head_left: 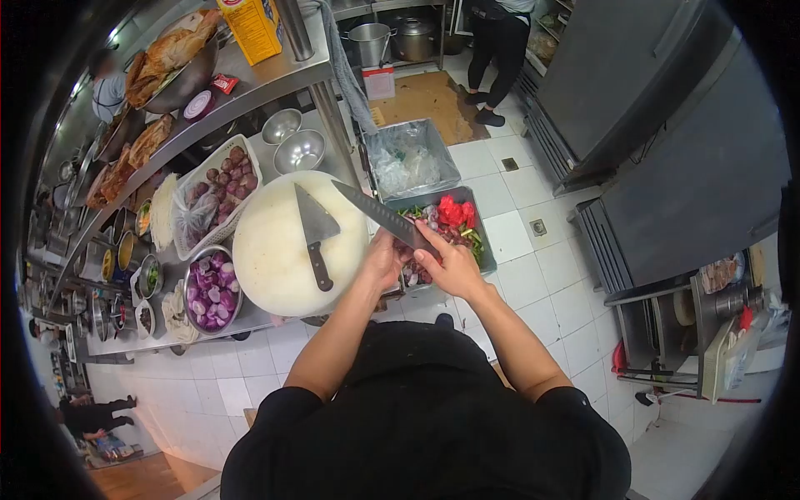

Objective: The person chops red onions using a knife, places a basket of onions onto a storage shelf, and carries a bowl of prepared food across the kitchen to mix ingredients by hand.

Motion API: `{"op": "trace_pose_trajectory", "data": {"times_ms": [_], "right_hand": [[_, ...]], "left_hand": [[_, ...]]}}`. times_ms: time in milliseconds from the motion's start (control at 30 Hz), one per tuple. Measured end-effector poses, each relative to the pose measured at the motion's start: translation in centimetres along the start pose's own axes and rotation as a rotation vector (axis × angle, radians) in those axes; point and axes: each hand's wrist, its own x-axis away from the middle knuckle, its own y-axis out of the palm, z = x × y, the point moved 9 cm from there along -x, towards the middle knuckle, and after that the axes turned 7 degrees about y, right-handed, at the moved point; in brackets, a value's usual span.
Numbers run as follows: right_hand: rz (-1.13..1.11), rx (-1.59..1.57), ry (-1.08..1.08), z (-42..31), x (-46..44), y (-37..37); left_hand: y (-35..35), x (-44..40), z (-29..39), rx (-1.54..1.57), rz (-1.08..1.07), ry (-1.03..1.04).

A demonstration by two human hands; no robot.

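A long-bladed kitchen knife [375, 211] is held over the bin, its tip pointing up and left toward the cutting board. My right hand [452, 267] is closed on its rear part, index finger and thumb along the blade. Close below the blade is my left hand [385, 260], curled against the knife with its fingertips partly hidden. The handle cannot be made out. On the round white cutting board [267, 258] lies a cleaver [317, 221] with a dark handle. Below my hands, a grey bin [486, 250] holds red scraps [454, 212], green trimmings and onion skins.
Left of the board are a bowl of peeled purple onions [212, 292], a basket of unpeeled onions [229, 183] and two steel bowls [300, 152]. A plastic-lined bin [412, 158] stands beyond the scraps. Grey cabinets [692, 192] line the right; another person [498, 50] stands ahead.
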Motion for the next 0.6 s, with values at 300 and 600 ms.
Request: {"op": "trace_pose_trajectory", "data": {"times_ms": [300,600], "right_hand": [[0.035,-0.023,-0.058,-0.1,-0.9,-0.3],[0.055,0.052,-0.095,-1.4,-0.3,-0.4]], "left_hand": [[0.3,-0.6,0.6,-0.020,0.012,0.019],[0.1,-0.6,0.4,-0.016,0.054,0.011]]}}
